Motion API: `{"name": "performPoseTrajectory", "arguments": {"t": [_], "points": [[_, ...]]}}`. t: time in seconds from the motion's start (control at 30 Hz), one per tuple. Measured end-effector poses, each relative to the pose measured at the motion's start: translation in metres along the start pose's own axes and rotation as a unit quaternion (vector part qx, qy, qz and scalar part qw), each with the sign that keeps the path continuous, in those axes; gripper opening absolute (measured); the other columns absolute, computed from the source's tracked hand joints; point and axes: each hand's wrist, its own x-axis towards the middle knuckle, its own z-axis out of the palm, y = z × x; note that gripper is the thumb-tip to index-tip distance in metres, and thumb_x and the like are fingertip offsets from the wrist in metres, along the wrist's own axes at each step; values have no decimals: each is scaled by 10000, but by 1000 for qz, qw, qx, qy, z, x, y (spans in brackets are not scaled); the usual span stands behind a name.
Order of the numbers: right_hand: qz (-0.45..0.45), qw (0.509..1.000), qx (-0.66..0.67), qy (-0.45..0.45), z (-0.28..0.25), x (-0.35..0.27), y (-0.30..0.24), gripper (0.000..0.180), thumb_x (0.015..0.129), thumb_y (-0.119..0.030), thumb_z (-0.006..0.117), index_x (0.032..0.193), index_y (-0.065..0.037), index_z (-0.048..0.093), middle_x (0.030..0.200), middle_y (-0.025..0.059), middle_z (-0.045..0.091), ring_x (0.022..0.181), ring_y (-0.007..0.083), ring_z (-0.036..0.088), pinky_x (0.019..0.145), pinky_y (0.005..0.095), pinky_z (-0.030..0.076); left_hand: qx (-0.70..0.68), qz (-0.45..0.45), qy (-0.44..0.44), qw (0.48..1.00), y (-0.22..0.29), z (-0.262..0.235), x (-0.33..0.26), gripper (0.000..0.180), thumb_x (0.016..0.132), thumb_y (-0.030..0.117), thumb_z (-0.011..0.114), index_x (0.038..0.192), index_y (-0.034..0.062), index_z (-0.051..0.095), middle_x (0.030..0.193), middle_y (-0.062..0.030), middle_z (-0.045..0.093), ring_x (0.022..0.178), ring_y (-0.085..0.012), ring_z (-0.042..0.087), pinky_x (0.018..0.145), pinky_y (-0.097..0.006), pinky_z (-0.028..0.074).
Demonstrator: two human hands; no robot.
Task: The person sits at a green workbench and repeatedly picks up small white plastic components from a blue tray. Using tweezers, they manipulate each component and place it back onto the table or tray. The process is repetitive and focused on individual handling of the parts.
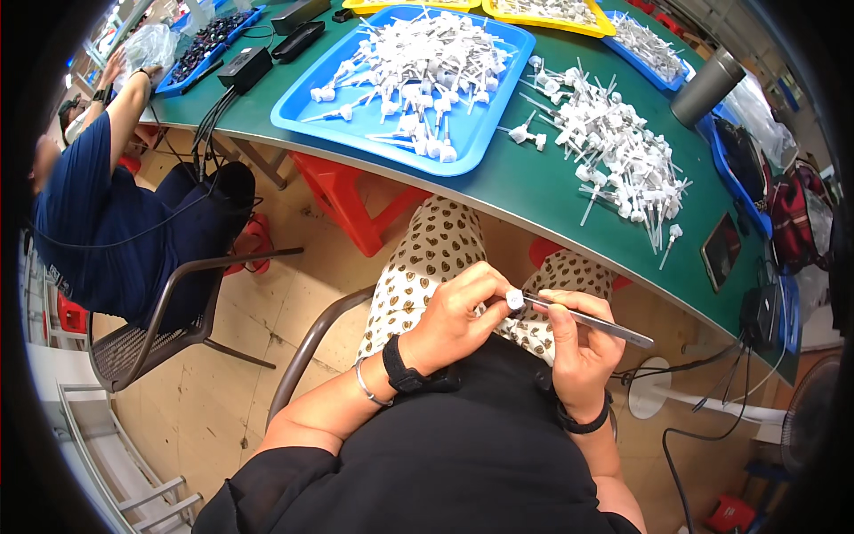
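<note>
Above my lap, my left hand (464, 311) pinches a small white plastic pump head (514, 299) between thumb and fingers. My right hand (583, 343) grips slim metal tweezers (614, 330), their narrow end at the pump head. Its thumb and fingers close round the middle of the tool. On the green table (534, 200) ahead lies a loose pile of white pump heads with thin tubes (623, 147). More of them fill a blue tray (298, 111) to the left of that pile.
Yellow trays (551, 13) and another blue tray (649, 49) hold white parts at the back. A grey metal bottle (707, 86) and a phone (721, 252) are at the right. A co-worker (124, 214) sits at the left; a fan (809, 418) stands at the lower right.
</note>
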Motion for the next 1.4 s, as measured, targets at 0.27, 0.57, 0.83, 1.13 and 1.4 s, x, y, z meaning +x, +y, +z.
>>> {"name": "performPoseTrajectory", "arguments": {"t": [0.27,0.57,0.83,1.13,1.4], "points": [[10,998,-25,-61,0,-3,5,100,944,-5,634,1023,56,641,1004,138,704,854,178,695,770,279,562,-16,12,8,1000,0,2,0,122,826,-38,688,932,19,666,868,-73,615,728,-200,619,618,-304,494],[18,997,-5,-69,-1,-3,8,102,973,-5,593,1047,63,611,1010,151,697,864,175,694,795,280,566,-16,23,13,1000,-2,3,0,117,830,-28,675,931,29,661,870,-68,609,711,-209,619,605,-312,493],[56,996,50,-42,3,-3,5,95,976,-15,598,1037,57,598,962,128,706,852,161,689,792,280,557,-18,14,3,1000,-2,3,-1,120,825,-38,685,929,18,669,875,-77,617,740,-206,621,634,-308,496],[37,998,0,-57,2,-3,7,74,966,-1,604,1008,57,625,940,114,705,842,157,689,772,275,556,-27,-11,-18,999,-1,2,-1,112,824,-46,705,923,-1,674,890,-90,636,797,-207,625,686,-307,501],[-66,986,-114,-104,-2,6,8,76,897,-11,678,968,16,676,857,101,708,714,210,685,628,305,533,-6,-18,-51,999,-6,0,-2,95,834,-30,704,916,-1,667,887,-97,638,789,-219,629,675,-312,501]]}}
